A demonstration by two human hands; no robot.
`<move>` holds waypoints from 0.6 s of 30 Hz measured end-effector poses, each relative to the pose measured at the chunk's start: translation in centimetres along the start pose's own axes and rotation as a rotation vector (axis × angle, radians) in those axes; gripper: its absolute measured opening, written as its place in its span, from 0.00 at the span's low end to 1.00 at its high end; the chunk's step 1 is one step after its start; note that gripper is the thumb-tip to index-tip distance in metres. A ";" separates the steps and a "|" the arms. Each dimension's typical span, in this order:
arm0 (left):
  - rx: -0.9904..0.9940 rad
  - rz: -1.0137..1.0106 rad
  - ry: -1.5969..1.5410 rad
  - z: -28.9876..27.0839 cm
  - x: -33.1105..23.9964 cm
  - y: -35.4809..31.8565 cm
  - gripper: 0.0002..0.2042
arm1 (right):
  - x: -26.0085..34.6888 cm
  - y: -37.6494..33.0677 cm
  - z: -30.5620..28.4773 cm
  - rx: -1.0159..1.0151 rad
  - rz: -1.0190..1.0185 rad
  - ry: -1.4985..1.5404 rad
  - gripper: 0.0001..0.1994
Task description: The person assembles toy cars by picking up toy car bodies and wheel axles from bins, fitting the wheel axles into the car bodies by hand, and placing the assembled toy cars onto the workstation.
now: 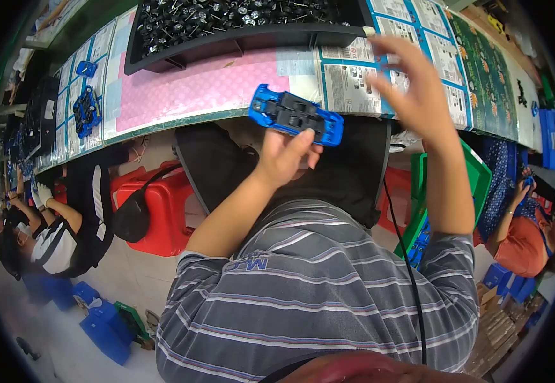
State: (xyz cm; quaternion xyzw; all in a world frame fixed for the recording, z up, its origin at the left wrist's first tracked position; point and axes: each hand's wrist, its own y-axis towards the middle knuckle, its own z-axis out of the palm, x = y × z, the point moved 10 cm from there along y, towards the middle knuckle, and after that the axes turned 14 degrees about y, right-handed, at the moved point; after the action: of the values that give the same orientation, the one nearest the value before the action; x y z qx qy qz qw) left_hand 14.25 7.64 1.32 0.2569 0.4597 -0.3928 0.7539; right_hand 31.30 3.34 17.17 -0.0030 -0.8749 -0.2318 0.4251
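Observation:
A blue toy car body (316, 122) with a black interior part set in it lies in my left hand (282, 156). The thumb presses on its near side, and the fingers pass underneath, partly hidden. It is held just off the table's near edge, above my lap. My right hand (414, 92) is raised over the right part of the table, near the right end of the black tray (252, 43). Its fingers are spread and slightly blurred, and I see nothing between them. Small black wheels on metal axles (226, 16) fill the tray.
Pink bubble wrap (182, 96) and printed card sheets (352, 86) cover the table. Another blue car body (87, 112) rests at the left. A green crate (475, 172) with blue parts stands by my right side, a red stool (159, 220) at my left. Co-workers sit on both sides.

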 end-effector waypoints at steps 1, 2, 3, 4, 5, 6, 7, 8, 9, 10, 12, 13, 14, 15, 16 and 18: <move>-0.035 0.008 0.017 -1.2 -0.4 -0.2 0.13 | -0.9 2.1 -0.6 -0.047 -0.041 -0.119 0.23; -0.083 -0.001 -0.029 -2.2 -0.5 -0.5 0.13 | -2.5 4.3 -0.4 -0.004 -0.030 -0.162 0.21; -0.104 -0.002 -0.044 -2.4 -1.2 -0.6 0.13 | -3.5 6.2 0.0 0.042 -0.024 -0.202 0.19; -0.138 -0.001 -0.057 -3.0 -1.9 -0.8 0.14 | -3.8 8.4 1.0 0.050 0.144 -0.166 0.14; -0.157 0.008 -0.056 -3.6 -1.9 -1.2 0.14 | -3.9 10.2 2.4 0.062 0.308 -0.130 0.10; -0.122 0.014 -0.023 -3.6 -1.7 -1.4 0.21 | -5.6 11.5 3.9 0.179 0.300 -0.270 0.11; -0.086 0.017 0.010 -3.7 -1.4 -1.5 0.28 | -8.0 12.7 5.4 0.295 0.292 -0.409 0.12; -0.088 0.019 0.007 -3.9 -1.2 -1.7 0.28 | -9.2 13.6 5.8 0.299 0.290 -0.412 0.12; -0.083 0.003 0.039 -4.2 -0.9 -2.0 0.29 | -10.2 14.1 6.9 0.374 0.262 -0.488 0.12; -0.079 -0.012 0.070 -4.2 -0.5 -2.3 0.30 | -10.6 14.4 8.0 0.451 0.230 -0.566 0.11; -0.090 -0.006 0.054 -4.7 -0.4 -2.8 0.31 | -11.8 15.3 8.5 0.449 0.266 -0.553 0.11; -0.103 -0.020 0.070 -5.1 -0.2 -3.0 0.30 | -12.6 15.5 8.6 0.441 0.306 -0.540 0.10; -0.114 -0.036 0.087 -5.4 -0.1 -3.2 0.30 | -13.4 15.7 8.8 0.451 0.302 -0.540 0.10; -0.122 -0.035 0.083 -5.5 -0.1 -3.2 0.30 | -13.9 15.9 8.3 0.388 0.301 -0.453 0.11; -0.125 -0.044 0.079 -5.7 0.0 -3.3 0.30 | -14.5 16.1 8.1 0.324 0.297 -0.364 0.11; -0.130 -0.049 0.075 -6.0 -0.1 -3.1 0.30 | -15.6 16.1 7.9 0.317 0.283 -0.369 0.11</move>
State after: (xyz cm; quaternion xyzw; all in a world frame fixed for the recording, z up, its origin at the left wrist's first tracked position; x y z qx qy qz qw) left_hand 8.72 10.42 -1.31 0.2107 0.5184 -0.3703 0.7414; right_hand 38.63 23.98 7.83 -0.1009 -0.9537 -0.0262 0.2820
